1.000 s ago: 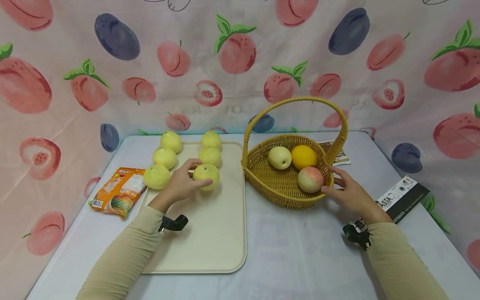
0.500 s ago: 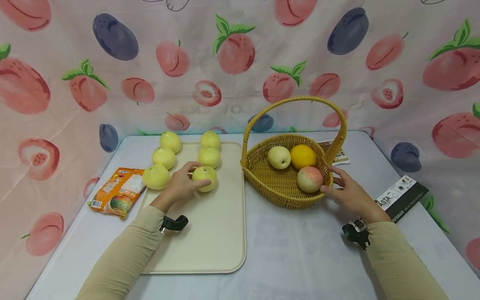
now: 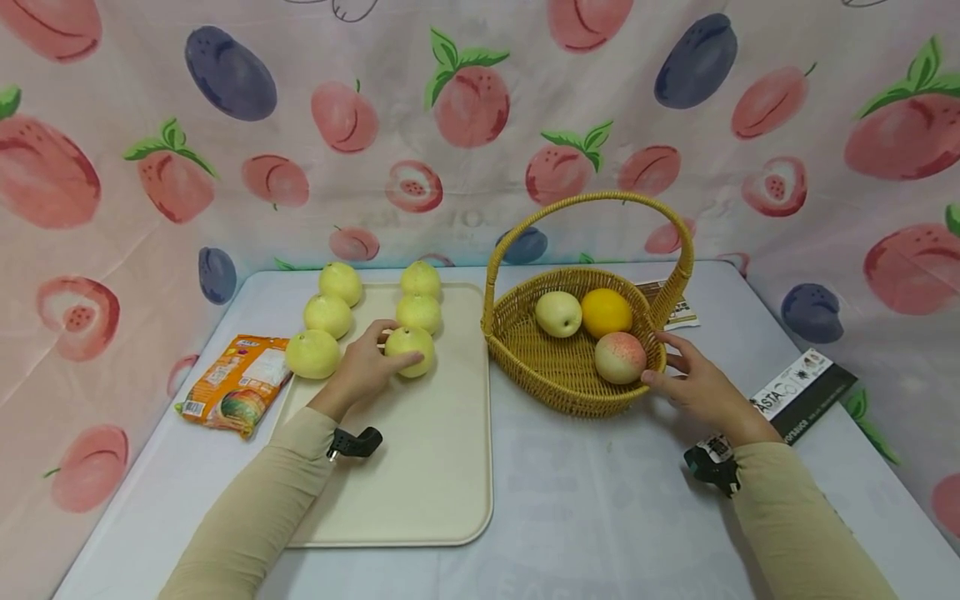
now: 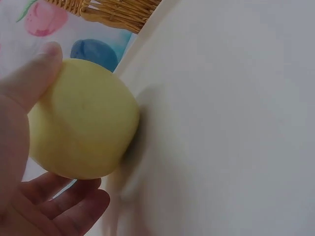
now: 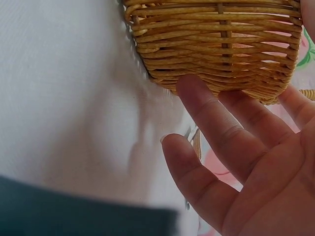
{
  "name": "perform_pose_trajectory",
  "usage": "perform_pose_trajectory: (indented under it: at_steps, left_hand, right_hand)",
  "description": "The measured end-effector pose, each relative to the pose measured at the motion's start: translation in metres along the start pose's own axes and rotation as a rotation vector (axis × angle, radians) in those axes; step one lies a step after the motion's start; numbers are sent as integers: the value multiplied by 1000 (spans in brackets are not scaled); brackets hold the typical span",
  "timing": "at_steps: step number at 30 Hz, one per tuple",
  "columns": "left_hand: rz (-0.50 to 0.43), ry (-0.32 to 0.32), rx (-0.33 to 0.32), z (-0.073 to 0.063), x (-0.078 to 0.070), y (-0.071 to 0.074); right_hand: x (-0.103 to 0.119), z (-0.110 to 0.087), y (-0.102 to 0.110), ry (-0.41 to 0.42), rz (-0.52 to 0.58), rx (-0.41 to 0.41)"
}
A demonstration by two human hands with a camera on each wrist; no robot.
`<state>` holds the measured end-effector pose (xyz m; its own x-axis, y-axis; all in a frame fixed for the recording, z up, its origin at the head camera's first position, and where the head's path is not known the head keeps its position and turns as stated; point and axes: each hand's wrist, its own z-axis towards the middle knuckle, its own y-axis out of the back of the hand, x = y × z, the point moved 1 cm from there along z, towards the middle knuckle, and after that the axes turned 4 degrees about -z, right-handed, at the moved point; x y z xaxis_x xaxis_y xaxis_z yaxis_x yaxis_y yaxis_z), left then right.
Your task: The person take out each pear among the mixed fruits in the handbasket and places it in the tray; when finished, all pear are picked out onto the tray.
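My left hand (image 3: 367, 362) holds a round pale yellow-green fruit (image 3: 412, 351) over the tray (image 3: 390, 467), thumb on one side and fingers on the other. In the left wrist view, this smooth fruit (image 4: 83, 120) casts a shadow on the tray; whether it touches the surface I cannot tell. Two more such fruits (image 3: 419, 313) line up behind it, and three (image 3: 312, 354) stand along the tray's left side. My right hand (image 3: 705, 387) grips the right side of the wicker basket (image 3: 558, 375); in the right wrist view, fingers (image 5: 221, 128) lie against the basket's woven wall (image 5: 211, 44).
A pale green apple-like fruit (image 3: 558, 314), an orange (image 3: 607, 313) and a peach (image 3: 620, 358) sit in the basket under its tall handle (image 3: 588, 198). An orange snack packet (image 3: 238, 383) lies left of the tray. A black-and-white box (image 3: 806, 396) lies at right, and a packet (image 3: 681, 313) behind the basket.
In the last half second my left hand and its fruit have shifted slightly away from me, closer to the fruit behind. My right hand and the basket have stayed put.
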<state>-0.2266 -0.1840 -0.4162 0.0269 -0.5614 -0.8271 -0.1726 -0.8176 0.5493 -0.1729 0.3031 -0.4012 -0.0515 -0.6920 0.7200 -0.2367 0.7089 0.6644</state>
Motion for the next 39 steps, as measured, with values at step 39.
perform_pose_trajectory:
  at_steps: [39]
  left_hand:
    - [-16, -190, 28, -6, -4, 10]
  right_hand:
    - [-2, -1, 0, 12, 11, 2]
